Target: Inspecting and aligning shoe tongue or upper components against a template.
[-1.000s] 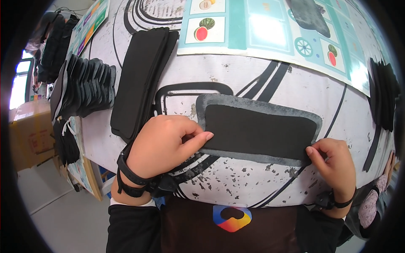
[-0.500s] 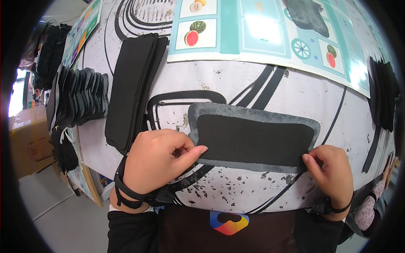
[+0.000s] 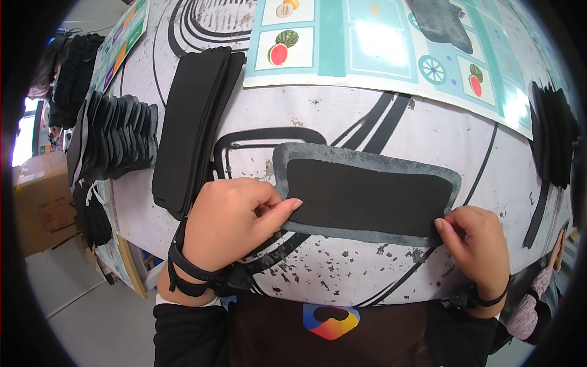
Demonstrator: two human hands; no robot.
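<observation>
A black rectangular sheet piece (image 3: pixel 367 199), foam-like, lies flat on a larger mottled grey piece (image 3: pixel 367 156) with rounded corners. The grey shows as a border around the black. My left hand (image 3: pixel 235 217) is closed, thumb and forefinger pinching at the black piece's left edge. At its lower right corner, my right hand (image 3: pixel 480 248) pinches with thumb and bent forefinger. The other fingers of both hands are curled under and partly hidden. Each wrist wears a black strap. Left of my left hand lies a stack of long black strips (image 3: pixel 186 128).
The pieces rest on a white table cover (image 3: pixel 342 275) with black lines and flaked spots. A teal fruit-picture sheet (image 3: pixel 333 76) lies beyond, with a dark grey piece (image 3: pixel 441 27) on it. Grey pieces (image 3: pixel 119 137) pile at left; black pieces (image 3: pixel 553 131) at right. A cardboard box (image 3: pixel 46 202) stands far left.
My left hand has shifted slightly away from me along the black piece's left edge. My right hand keeps its place at the corner. The whole view has shifted a little.
</observation>
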